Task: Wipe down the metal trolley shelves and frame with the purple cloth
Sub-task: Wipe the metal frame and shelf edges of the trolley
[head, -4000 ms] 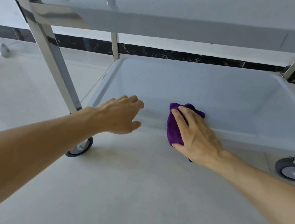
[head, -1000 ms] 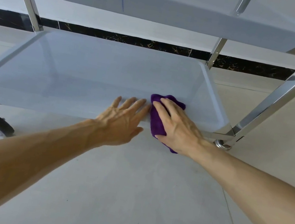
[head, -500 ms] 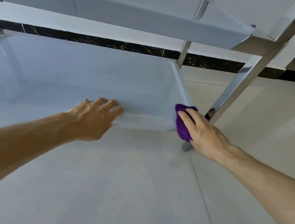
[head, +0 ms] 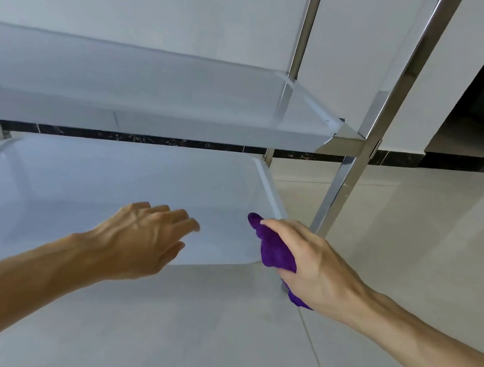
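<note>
Single head-worn wide-angle view, positioned low and close, facing forward and slightly down from behind both forearms. Left hand (head: 144, 237) and right hand (head: 313, 267) sit mid-frame; trolley shelves (head: 124, 185) lie just beyond them, tiled floor (head: 206, 339) beneath.

Left hand (head: 144, 237) relaxed, right hand (head: 313, 267) curled

One trolley (head: 344, 138), two shelves, upper (head: 154, 87) and lower (head: 104, 185), one purple cloth (head: 274, 250), two hands, left (head: 140, 236) and right (head: 316, 267)
</note>
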